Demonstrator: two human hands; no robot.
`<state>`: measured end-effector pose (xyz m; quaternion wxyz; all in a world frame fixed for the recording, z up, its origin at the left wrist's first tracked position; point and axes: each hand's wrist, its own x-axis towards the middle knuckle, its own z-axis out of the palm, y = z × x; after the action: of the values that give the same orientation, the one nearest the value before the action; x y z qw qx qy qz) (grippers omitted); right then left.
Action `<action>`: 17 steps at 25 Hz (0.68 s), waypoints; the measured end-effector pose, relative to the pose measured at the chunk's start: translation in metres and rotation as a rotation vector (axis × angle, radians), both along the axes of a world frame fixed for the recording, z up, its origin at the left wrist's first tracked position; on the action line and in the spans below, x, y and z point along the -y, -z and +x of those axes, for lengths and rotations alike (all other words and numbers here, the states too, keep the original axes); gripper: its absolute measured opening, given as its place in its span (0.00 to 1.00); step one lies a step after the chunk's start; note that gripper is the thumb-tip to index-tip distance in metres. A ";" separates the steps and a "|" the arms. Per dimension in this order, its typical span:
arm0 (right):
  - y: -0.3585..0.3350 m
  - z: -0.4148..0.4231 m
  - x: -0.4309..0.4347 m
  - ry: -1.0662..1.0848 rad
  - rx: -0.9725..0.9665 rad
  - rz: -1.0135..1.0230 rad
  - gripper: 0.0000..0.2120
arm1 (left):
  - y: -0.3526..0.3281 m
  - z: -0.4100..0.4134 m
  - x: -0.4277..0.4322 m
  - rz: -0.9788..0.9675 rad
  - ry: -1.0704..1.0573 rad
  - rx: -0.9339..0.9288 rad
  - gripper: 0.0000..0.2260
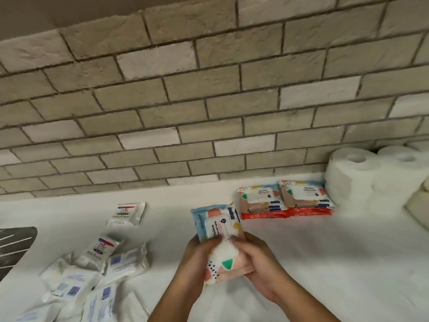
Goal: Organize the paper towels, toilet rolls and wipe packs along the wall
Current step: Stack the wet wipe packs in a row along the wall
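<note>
Head view, looking down at a white bench (pixel 325 252) by a brick wall (pixel 209 101). Holding one colourful wipe pack (pixel 218 231) in both hands, just above the middle of the bench, near the front edge. Left hand (pixel 197 263) gripping the left side of it, fingers (pixel 207 246) curled round the edge. Right hand (pixel 260 263) gripping the right side and the lower end, fingers (pixel 243 244) curled round it too. White lid on top of the pack, facing up, a bit blurred.

Further back and to the right, lying flat close to the wall: a pair of wipe packs (pixel 282 197), side by side and touching, on top of a red pack (pixel 285 213). Just right of those, close by the wall: a pair of paper rolls (pixel 373 180), white, standing upright, side by side. At the right edge, a beige thing (pixel 419 205), too cut off to tell what.

On the left, a loose pile of white packs (pixel 92 270), lying every which way, some on top of others. One lone white pack (pixel 126 213) lying behind the pile, apart from it. At the far left edge, part of a dark ridged thing (pixel 14 247).
</note>
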<state>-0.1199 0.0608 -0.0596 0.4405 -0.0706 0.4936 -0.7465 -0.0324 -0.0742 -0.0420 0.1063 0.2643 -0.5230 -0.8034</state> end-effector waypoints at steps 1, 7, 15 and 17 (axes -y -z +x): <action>0.003 -0.011 -0.012 0.047 -0.027 0.028 0.16 | 0.002 -0.014 -0.010 -0.078 0.024 0.027 0.18; 0.014 -0.078 -0.067 0.245 0.043 0.008 0.15 | 0.017 -0.085 -0.065 -0.196 0.201 0.258 0.21; 0.032 -0.156 -0.077 0.353 0.173 0.037 0.12 | 0.034 -0.182 -0.081 -0.057 -0.049 0.200 0.14; 0.030 -0.172 -0.074 0.327 0.143 0.041 0.09 | 0.033 -0.209 -0.067 -0.107 -0.155 0.213 0.12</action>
<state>-0.2920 0.1345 -0.0891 0.3485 0.0731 0.4810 -0.8012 -0.2411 -0.0067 -0.0751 0.1258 0.3814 -0.5513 -0.7313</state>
